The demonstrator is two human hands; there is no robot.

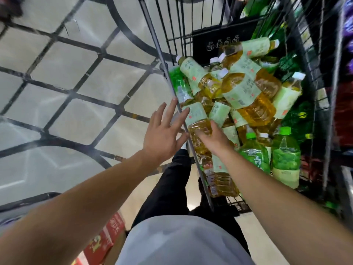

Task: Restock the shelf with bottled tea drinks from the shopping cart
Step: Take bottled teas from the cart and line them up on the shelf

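Note:
A black wire shopping cart [162, 54] stands ahead of me, piled with several bottles of amber tea with pale green labels [242, 88]. Green-labelled bottles with green caps [284, 155] stand at its near right. My right hand [214, 140] reaches inside the cart and grips the amber lower part of one tea bottle [196, 117] lying by the left rim. My left hand [164, 131] hovers just outside that rim with fingers spread, holding nothing. No shelf slot is clearly visible.
Pale floor tiles with dark curved bands [66, 83] lie to the left. A red carton [107, 240] sits on the floor near my feet. Dark shelving with blurred goods [343, 92] runs along the right edge. My black trousers [172, 188] are beside the cart.

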